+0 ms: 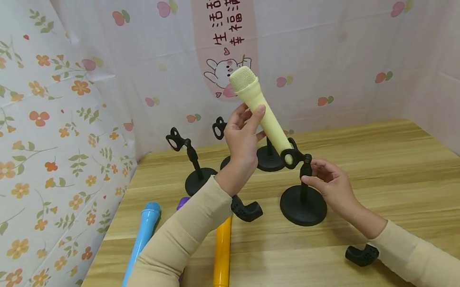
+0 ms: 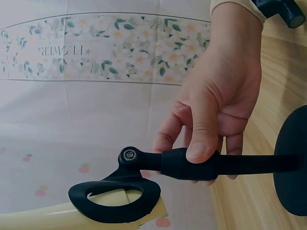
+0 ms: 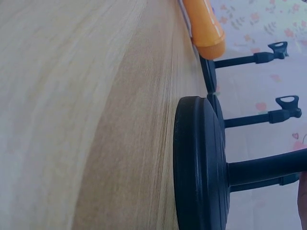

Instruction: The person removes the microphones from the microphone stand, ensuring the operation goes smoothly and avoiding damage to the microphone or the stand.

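Observation:
My left hand (image 1: 243, 137) grips a pale yellow microphone (image 1: 271, 121) by its body, thumb on the near side. The microphone is tilted, its mesh head up and to the left. Its lower end sits in the ring-shaped clip (image 2: 76, 196) of a black desktop microphone stand (image 1: 303, 208). My right hand (image 1: 331, 183) pinches the stand's neck just below the clip, thumb against the thicker collar (image 2: 177, 165). The stand's round base (image 3: 196, 163) shows large in the right wrist view, where only a sliver of hand appears at the edge.
Other black stands (image 1: 200, 180) with clips stand behind, partly hidden by my left arm. Blue (image 1: 140, 240), purple (image 1: 183, 202) and orange (image 1: 223, 259) microphones lie at the left. Curved black pieces with holes lie near the middle (image 1: 247, 210) and beside my right sleeve (image 1: 361, 255).

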A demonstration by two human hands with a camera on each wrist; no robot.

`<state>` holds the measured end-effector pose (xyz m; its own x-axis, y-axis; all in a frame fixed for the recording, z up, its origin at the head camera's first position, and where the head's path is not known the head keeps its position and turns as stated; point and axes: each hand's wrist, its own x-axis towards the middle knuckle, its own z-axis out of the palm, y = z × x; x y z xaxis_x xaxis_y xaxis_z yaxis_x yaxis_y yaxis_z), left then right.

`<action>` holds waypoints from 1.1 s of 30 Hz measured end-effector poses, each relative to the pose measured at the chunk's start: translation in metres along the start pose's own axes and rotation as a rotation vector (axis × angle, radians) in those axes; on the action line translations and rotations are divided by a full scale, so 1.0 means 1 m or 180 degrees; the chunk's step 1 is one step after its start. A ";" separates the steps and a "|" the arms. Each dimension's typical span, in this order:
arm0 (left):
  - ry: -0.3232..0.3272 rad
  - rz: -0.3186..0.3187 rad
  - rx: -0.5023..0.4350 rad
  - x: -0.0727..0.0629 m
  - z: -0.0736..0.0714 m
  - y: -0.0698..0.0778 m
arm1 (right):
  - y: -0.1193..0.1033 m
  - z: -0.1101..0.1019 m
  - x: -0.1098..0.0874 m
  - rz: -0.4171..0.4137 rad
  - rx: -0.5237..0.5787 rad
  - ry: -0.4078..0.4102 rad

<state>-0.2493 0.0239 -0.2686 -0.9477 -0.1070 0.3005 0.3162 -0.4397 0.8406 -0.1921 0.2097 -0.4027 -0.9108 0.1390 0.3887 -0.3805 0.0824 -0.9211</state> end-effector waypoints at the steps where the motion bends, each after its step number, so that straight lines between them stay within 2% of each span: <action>1: 0.0003 -0.0002 -0.0005 0.000 0.000 0.000 | 0.000 0.000 0.000 -0.0002 -0.0011 0.0005; 15: -0.0009 -0.0002 -0.0158 0.000 -0.001 0.005 | 0.000 -0.002 0.000 0.0029 -0.0062 -0.0028; 23: 0.0020 0.0026 -0.0231 0.001 -0.004 0.006 | -0.001 -0.002 -0.001 0.0051 0.0077 -0.0011; 28: 0.0065 0.0037 -0.0272 0.002 -0.007 0.007 | 0.000 -0.002 -0.001 0.0063 -0.0002 -0.0013; 33: 0.0183 0.0128 -0.0341 0.009 -0.010 0.015 | -0.001 -0.003 0.000 0.0048 -0.0003 -0.0022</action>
<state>-0.2536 0.0071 -0.2578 -0.9362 -0.1762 0.3040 0.3506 -0.5265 0.7745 -0.1910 0.2125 -0.4022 -0.9176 0.1335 0.3745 -0.3665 0.0812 -0.9269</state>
